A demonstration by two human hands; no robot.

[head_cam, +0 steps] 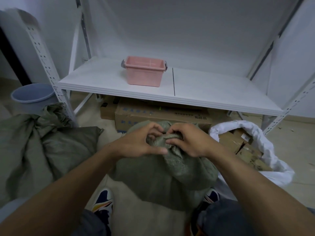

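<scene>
A full grey-green woven sack [163, 178] stands on the floor between my feet. Its bunched mouth is at the top, and both hands work on it. My left hand [136, 142] curls its fingers round the gathered fabric from the left. My right hand [185, 140] pinches the same bunch from the right, fingertips close to those of the left hand. A pink plastic bin [144, 72] with grey handles stands empty on the white shelf [213, 89] beyond the sack.
Another grey-green sack [39, 142] lies crumpled at the left, with a blue-grey bucket [32, 96] behind it. A white sack [272, 150] holding cardboard sits at the right. Cardboard boxes [162, 114] lie under the shelf. Perforated white uprights [44, 62] frame the rack.
</scene>
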